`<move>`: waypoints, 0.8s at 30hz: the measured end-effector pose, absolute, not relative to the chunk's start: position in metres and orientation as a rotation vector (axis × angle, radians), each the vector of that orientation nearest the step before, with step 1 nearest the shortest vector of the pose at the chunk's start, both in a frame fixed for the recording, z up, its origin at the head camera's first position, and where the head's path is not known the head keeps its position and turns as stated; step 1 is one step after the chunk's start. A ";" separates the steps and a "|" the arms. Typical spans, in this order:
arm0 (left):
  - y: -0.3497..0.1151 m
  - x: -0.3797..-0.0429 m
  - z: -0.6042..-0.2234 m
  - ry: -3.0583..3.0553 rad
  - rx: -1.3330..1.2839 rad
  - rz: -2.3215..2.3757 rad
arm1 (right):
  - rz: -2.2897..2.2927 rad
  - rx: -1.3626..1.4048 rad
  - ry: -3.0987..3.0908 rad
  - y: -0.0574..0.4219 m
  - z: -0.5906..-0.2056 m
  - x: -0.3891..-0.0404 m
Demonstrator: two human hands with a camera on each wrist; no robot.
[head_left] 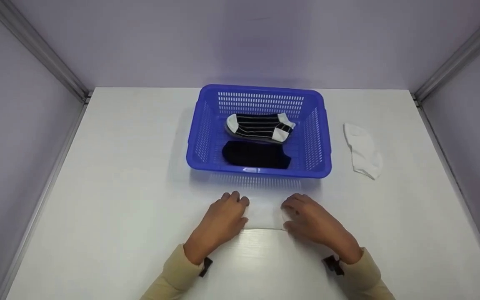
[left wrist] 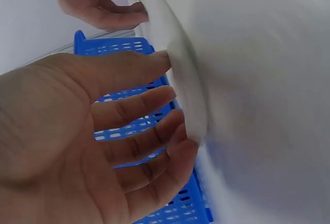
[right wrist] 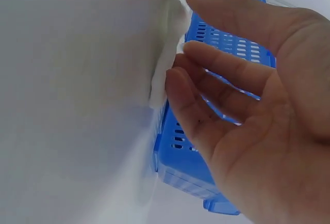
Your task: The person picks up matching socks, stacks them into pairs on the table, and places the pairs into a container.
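My left hand (head_left: 222,218) and right hand (head_left: 313,223) rested on the desk (head_left: 119,175) with loose fingers, each touching one end of a flat white sock (head_left: 265,213) that lay between them; neither hand gripped it. Just beyond my fingertips stood a blue basket (head_left: 321,137), holding a black sock (head_left: 256,155) nearest me and a striped sock (head_left: 260,126) behind it. Farther off to the right of my right hand lay another white sock (head_left: 363,151).
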State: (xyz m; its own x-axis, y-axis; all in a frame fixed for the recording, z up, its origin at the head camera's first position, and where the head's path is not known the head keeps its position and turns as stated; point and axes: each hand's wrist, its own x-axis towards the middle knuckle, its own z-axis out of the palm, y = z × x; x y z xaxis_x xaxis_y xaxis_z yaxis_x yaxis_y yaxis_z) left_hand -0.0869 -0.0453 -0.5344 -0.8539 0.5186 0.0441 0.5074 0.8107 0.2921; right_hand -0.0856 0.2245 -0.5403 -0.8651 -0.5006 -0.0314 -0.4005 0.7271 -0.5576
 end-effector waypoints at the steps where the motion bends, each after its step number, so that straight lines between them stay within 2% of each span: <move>1: -0.043 -0.086 -0.532 2.958 0.862 0.475 | -0.850 -0.732 2.754 0.227 -0.539 -0.086; 8: -0.024 -0.086 -0.517 2.807 1.032 0.730 | -1.012 -0.606 2.778 0.249 -0.524 -0.091; 13: -0.002 -0.093 -0.514 2.573 1.055 0.872 | -1.049 -0.511 2.864 0.283 -0.516 -0.100; 24: 0.068 -0.116 -0.519 2.271 1.104 0.842 | -1.097 -0.180 3.026 0.367 -0.499 -0.144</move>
